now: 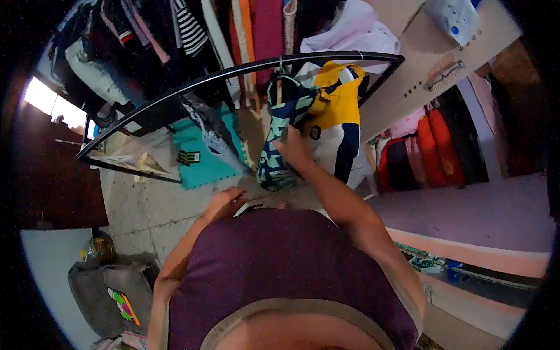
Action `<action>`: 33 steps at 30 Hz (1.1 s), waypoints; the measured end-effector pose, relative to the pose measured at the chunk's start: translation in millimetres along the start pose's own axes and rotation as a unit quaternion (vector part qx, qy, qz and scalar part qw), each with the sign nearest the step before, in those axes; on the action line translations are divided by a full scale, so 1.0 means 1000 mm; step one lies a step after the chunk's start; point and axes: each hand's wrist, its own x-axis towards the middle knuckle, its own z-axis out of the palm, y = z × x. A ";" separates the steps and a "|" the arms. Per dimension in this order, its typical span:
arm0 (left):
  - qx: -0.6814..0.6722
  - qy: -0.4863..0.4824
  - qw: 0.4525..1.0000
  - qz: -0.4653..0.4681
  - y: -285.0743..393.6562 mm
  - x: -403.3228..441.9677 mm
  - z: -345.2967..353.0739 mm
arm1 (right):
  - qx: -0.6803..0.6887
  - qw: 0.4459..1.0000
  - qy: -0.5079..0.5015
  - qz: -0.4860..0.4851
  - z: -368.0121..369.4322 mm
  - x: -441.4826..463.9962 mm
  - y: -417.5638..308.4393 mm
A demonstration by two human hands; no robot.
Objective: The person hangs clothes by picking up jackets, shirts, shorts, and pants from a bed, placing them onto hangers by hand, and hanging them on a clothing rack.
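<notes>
My right hand (pixel 294 150) is closed on the edge of a dark blue and mint patterned garment (pixel 275 166), which hangs from the black metal rail (pixel 233 69). Just right of it on the same rail hangs a yellow, white and navy garment (pixel 338 108). Low and to the left, my left hand (pixel 226 203) is held over the floor near my body, its fingers loosely bent and apart, with nothing in it. Left of the patterned garment hangs a grey-blue denim piece (pixel 213 131).
A teal mat (pixel 204 166) lies on the tiled floor beneath the rail. Many clothes (pixel 198 35) hang behind. An open cupboard at right holds red garments (pixel 437 146). A grey chair (pixel 116 291) and a plastic container (pixel 100 251) are at lower left.
</notes>
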 end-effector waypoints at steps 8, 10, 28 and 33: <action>-0.063 0.040 0.995 -0.073 -0.026 -0.058 -0.009 | 0.018 0.996 0.059 0.068 0.052 0.024 0.042; -0.113 0.082 0.987 -0.077 -0.047 -0.076 -0.001 | 0.037 0.991 0.117 0.052 0.043 0.025 0.056; -0.041 -0.120 0.991 -0.033 -0.069 -0.021 -0.025 | 0.055 0.995 0.008 0.082 -0.174 -0.197 -0.061; -0.081 -0.194 0.977 0.039 -0.049 0.024 -0.017 | 0.022 0.970 0.116 0.214 -0.203 -0.286 -0.079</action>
